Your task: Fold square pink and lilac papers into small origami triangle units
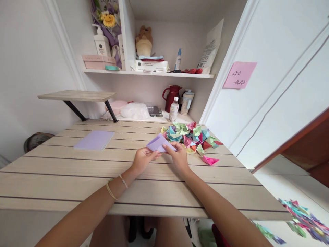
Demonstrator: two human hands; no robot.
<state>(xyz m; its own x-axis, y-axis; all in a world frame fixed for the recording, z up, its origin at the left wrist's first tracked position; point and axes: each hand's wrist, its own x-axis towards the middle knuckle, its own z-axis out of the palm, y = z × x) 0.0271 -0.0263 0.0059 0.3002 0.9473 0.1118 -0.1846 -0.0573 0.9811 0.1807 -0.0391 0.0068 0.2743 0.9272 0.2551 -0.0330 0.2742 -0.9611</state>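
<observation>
My left hand (142,158) and right hand (178,157) both have their fingers pinched shut on the folded lilac paper (159,143). It sits between them, just above the tabletop (64,178), long axis left-to-right.

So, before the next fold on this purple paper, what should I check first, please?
1. Both the left hand and the right hand pinch the purple paper: ok.
2. The table has bare boards just in front of the hands: ok.
3. The stack of purple sheets lies flat, apart from the hands: ok.
4. The pile of folded paper shapes is not touching the right hand: cannot tell, very close.
5. Edges aligned, crease sharp: cannot tell.
</observation>
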